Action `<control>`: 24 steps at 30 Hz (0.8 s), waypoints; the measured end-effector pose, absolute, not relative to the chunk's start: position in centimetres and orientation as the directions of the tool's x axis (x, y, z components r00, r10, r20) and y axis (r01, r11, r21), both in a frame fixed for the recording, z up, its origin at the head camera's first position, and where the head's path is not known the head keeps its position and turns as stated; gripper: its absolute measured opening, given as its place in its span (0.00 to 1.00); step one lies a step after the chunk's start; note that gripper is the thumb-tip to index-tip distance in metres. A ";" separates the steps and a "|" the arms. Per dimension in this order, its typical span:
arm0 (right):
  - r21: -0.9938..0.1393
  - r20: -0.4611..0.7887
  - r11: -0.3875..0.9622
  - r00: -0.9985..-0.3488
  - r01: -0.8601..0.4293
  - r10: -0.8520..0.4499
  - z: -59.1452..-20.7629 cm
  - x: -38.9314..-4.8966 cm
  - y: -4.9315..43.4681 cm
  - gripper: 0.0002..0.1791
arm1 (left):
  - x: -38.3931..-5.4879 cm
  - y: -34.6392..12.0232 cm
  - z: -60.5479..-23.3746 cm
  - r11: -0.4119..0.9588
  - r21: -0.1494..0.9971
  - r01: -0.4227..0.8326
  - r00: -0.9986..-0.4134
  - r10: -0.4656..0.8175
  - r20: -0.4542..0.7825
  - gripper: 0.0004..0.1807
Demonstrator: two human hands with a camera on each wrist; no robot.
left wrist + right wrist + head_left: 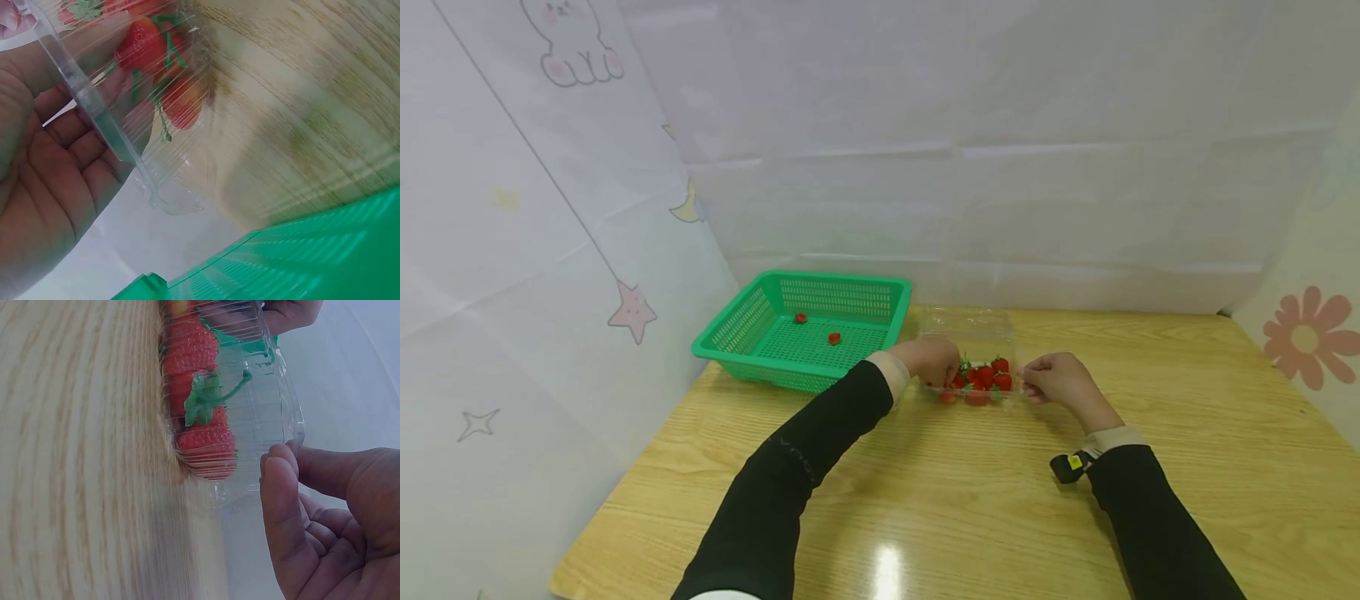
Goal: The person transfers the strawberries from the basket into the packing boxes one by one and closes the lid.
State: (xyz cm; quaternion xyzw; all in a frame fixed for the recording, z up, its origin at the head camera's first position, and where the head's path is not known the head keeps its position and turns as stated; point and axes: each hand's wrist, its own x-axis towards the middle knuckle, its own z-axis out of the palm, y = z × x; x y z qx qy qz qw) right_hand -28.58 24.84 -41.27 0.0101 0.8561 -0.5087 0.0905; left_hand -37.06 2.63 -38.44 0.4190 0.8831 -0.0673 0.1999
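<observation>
A clear plastic clamshell box [1017, 354] with its lid raised holds several red strawberries [985, 375] with green leaves. My left hand [934, 360] reaches over the near left wall into it. Through the clear plastic in the left wrist view, thumb and curled fingers close around a strawberry [142, 45]; the fingertips are partly hidden. At the opposite end, my right hand [1063, 383] pinches the box's rim between thumb and index finger, the other fingers curled. Strawberries [206, 447] lie against the wall close to that hand.
A green slotted plastic basket [805, 375] stands to the left of the box, with two small red pieces [834, 338] inside, apart from each other. Both stand on a wooden table [970, 500] near its back edge, before a white cloth backdrop [970, 208].
</observation>
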 end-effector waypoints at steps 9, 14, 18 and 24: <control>-0.867 -0.163 0.488 -0.983 0.104 -0.079 -41.2 -28.5 24.8 0.20 | -37.0 2.2 -38.6 0.619 0.132 0.774 -0.552 0.762 -0.339 0.24; -0.867 -0.158 0.487 -0.984 0.100 -0.079 -41.3 -28.5 24.9 0.19 | -36.6 2.1 -38.2 0.624 0.152 0.766 -0.561 0.766 -0.313 0.20; -0.870 -0.161 0.482 -0.984 0.104 -0.077 -41.3 -28.5 24.9 0.19 | -36.3 2.1 -37.9 0.643 0.179 0.745 -0.581 0.756 -0.301 0.09; -0.870 -0.162 0.482 -0.984 0.107 -0.073 -41.3 -28.5 24.9 0.19 | -36.3 2.1 -37.5 0.624 0.196 0.757 -0.573 0.777 -0.260 0.01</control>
